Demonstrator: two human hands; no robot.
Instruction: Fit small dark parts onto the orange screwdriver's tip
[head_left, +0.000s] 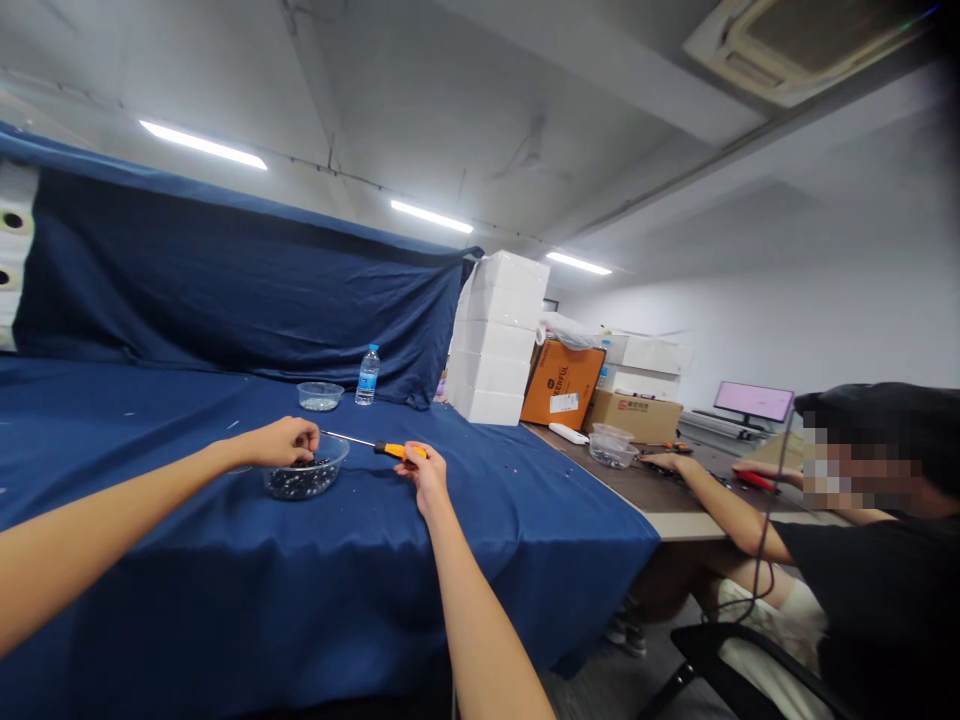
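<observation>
Navy cloth [225, 600] covers most of the desk [667, 495], and a co-worker [862, 540] sits at its bare end to my right. Farther off stand one stack of five white boxes [495, 340], one orange carton [562, 385] and one cardboard box [634, 415]. There are three glass bowls: a far bowl [320, 396] beside one water bottle [367, 378], a bowl on the bare end [613, 450], and a near bowl [306, 480] of small dark parts. My left hand [281, 443] is bunched at that near bowl's rim, though I cannot tell whether it pinches anything. My right hand [424, 478] grips one orange-handled screwdriver [397, 450], its shaft pointing toward the near bowl.
</observation>
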